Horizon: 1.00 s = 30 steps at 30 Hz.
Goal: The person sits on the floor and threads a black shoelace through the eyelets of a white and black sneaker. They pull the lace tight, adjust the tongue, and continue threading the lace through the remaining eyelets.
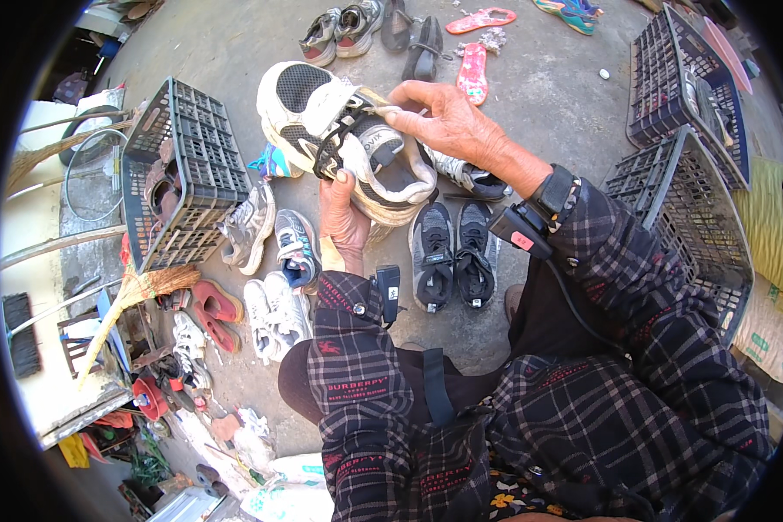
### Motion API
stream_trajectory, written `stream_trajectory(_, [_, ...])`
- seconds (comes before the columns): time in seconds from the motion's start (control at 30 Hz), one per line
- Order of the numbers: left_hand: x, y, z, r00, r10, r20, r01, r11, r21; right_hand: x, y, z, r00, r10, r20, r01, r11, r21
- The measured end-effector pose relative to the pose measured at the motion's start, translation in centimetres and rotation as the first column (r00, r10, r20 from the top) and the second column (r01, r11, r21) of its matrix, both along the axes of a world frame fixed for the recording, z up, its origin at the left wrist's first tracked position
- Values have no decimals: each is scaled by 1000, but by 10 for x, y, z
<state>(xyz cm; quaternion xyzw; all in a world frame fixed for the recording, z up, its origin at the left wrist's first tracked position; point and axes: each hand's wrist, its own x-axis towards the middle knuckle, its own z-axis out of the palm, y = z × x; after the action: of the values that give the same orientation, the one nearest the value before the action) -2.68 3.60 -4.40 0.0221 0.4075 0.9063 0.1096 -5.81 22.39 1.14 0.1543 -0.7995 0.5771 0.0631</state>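
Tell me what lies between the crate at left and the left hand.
In the head view, a grey sneaker and a blue-patterned sneaker lie between the crate and the left hand, with a partly hidden bright-blue item just beyond them.

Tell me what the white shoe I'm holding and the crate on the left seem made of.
White shoe: smooth, perhaps synthetic leather, as no weave shows; its dark panels look like mesh, with a visible grid. Crate: probably matte moulded plastic, judging by its uniform dark lattice.
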Motion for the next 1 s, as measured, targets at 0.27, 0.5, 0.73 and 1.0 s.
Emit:
stream_trajectory(0.27, [1, 6, 5, 998, -55, -13, 54, 997, -48, 2, -2, 1, 994, -104, -30, 104, 995, -3])
stream_trajectory(0.5, [-1, 4, -6, 992, -126, 14, 127, 989, -75, -1, -1, -8, 988, -153, -36, 155, 987, 48])
stream_trajectory(0.73, [-2, 6, -7, 996, -80, -26, 76, 987, -142, -6, -1, -17, 898, -28, 440, 273, 819, -505])
stream_trajectory(1.0, [-4, 0, -8, 995, -89, 40, 92, 992, -85, -4, 2, -38, 966, 50, 252, 65, 903, -425])
